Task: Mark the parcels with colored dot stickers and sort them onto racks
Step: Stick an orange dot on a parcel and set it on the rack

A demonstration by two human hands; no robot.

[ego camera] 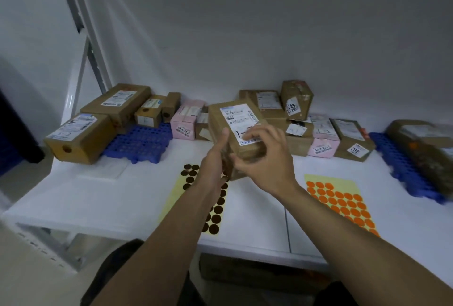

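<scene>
Two hands are holding one box [235, 119] up over the table [122, 198], between the brown dots [215, 220] and the orange dots [343, 205]. The left hand [215, 158] is gripping its left side, thumb up. The right hand [267, 158] is curling round the near end. I am guessing the box is being checked. Next, one hand is needing to let go and peel a dot.

Counted are 2 hands: left hand [215, 158], right hand [267, 158] | 2 sticker sheets: brown-dot sheet [190, 178], orange-dot sheet [343, 202] | 2 blue pallets: left pallet [142, 144], right pallet [402, 166] | 4 brown boxes [81, 139] grouped at left | 1 held parcel [235, 129]
</scene>
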